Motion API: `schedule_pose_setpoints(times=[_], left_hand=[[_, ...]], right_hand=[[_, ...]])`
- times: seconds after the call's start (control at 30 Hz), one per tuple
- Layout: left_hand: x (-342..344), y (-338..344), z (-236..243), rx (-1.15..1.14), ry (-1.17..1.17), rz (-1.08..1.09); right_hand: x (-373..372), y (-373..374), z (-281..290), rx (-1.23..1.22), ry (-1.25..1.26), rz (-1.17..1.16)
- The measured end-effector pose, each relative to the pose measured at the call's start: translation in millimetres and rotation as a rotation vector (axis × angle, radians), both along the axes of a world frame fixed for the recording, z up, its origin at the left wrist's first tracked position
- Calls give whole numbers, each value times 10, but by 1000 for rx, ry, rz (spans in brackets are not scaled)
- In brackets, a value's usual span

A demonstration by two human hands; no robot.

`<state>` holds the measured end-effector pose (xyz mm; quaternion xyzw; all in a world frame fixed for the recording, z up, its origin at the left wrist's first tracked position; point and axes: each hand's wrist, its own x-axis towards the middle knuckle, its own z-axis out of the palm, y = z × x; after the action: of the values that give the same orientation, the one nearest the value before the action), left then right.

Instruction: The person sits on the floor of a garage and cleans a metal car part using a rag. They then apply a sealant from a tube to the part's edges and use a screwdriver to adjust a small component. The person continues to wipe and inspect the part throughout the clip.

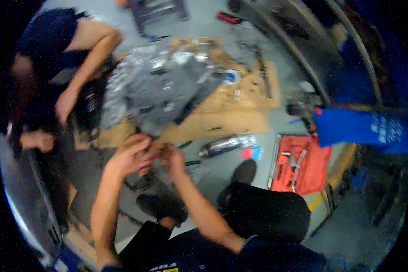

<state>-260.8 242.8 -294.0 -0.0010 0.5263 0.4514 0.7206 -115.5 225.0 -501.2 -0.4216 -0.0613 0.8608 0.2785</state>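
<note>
My left hand (132, 154) and my right hand (171, 159) are close together, with fingers curled in toward each other. Whatever they hold between them is small and blurred, and I cannot make it out. Just beyond my fingers lies a large grey panel-like part (161, 93), its near corner pointing at my hands. Crumpled silvery wrapping (118, 93) spreads along its left side and far edge. Whether my fingertips touch the panel's corner cannot be told. A dark shoe (161, 205) of mine is below the hands.
Cardboard (238, 119) covers the floor under the panel, with a roll of tape (232, 77) on it. To the right lie a dark cylinder in clear wrapping (224, 145) and an open red tool case (301, 165). A co-worker's arm (88, 68) is at the left. A blue cloth (362, 128) hangs far right.
</note>
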Motion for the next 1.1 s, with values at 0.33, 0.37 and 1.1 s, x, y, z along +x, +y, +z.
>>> schedule_pose_setpoints(times=[0.33, 0.37, 1.1], left_hand=[[38, 105, 176, 309, 640, -360], [120, 58, 137, 423, 1022, -417], [5, 147, 73, 225, 232, -347]], right_hand=[[0, 121, 301, -184, -80, -60], [13, 102, 307, -171, -74, -59], [76, 43, 335, -116, -53, 59]])
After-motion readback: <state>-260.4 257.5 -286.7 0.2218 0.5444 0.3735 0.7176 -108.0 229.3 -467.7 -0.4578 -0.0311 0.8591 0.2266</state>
